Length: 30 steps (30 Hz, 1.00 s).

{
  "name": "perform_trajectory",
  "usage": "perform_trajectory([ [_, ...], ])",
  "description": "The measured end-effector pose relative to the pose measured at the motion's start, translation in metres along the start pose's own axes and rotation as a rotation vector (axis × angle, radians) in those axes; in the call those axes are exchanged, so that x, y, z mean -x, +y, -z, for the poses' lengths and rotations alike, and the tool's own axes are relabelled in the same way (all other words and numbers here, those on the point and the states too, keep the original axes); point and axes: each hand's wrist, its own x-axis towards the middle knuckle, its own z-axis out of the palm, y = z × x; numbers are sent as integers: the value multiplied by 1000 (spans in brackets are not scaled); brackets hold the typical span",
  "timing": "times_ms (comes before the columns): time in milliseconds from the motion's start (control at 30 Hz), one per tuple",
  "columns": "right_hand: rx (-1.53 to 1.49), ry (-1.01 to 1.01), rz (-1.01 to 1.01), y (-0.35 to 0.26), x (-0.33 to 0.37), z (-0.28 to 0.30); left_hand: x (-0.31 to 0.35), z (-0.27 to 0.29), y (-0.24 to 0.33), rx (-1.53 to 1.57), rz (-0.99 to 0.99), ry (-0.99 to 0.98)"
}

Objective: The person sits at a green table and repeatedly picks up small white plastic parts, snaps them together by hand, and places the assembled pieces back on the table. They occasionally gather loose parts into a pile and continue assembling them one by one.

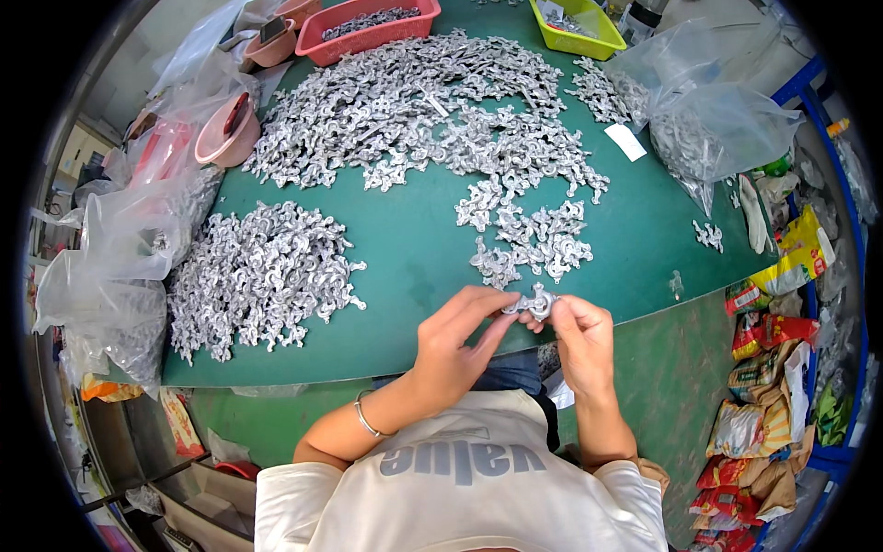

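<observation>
Between my two hands, just over the table's near edge, is a small grey cast metal part (537, 302) with rounded lobes. My left hand (462, 333) pinches its left end between thumb and fingertips, and a metal bangle circles that wrist. On the other side, my right hand (581, 333) grips the right end with thumb and fingers. Right beyond my hands lies a small cluster of like parts (543, 241), joined to a large spread heap (405, 101) further back. A separate pile of these parts (267, 276) sits at the left of the green table (405, 248).
At the back stand a red tray (322, 51) and a yellow-green tray (575, 41) with parts inside. A pink bowl (230, 147) is at the left. Clear plastic bags of parts lie at the left (120, 294) and right (694, 138). A white card (625, 143) rests near the right bag.
</observation>
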Motion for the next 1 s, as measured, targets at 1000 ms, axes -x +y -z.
perform_trajectory([
  [1000, 155, 52, 247, -11, 12, -18, 10, 14, 13, 214, 24, -42],
])
